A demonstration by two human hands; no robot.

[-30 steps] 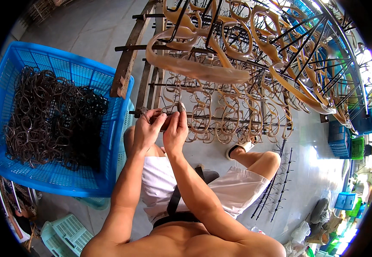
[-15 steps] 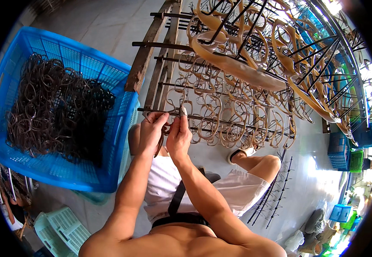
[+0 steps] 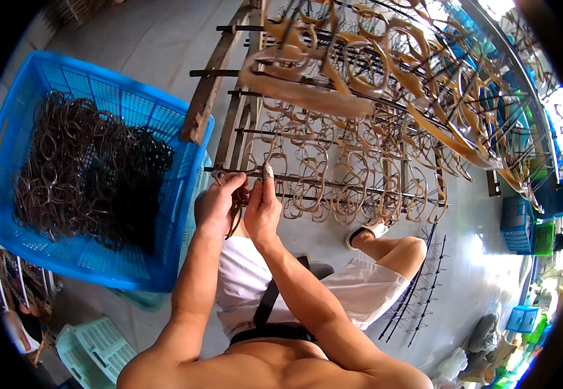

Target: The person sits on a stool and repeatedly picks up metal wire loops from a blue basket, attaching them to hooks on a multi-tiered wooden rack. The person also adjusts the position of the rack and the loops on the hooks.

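My left hand (image 3: 215, 204) is closed around a dark brown eyeglass frame (image 3: 237, 217), which hangs down beside my palm. Close on its right, my right hand (image 3: 262, 211) has curled fingers and a white covering on one fingertip. That fingertip touches the lowest dark rod (image 3: 343, 186) of the rack, near its left end; what the right fingers pinch is hidden. Amber-brown eyeglass frames (image 3: 310, 162) hang along the rods, one right above my right fingertip. A wooden upright (image 3: 220, 78) carries the rod ends on the left.
A blue basket (image 3: 103, 272) heaped with dark eyeglass frames (image 3: 68, 168) stands at my left. Larger amber frames (image 3: 307, 97) on spiky rods jut toward me overhead. Pale green crates (image 3: 103, 350) sit lower left. Spiked rods (image 3: 427, 292) lie on the floor beyond my knee.
Both hands have shifted slightly left and down in the picture, still close together at the rod's left end. The rack and its hanging frames also appear slightly shifted left, the basket slightly lower.
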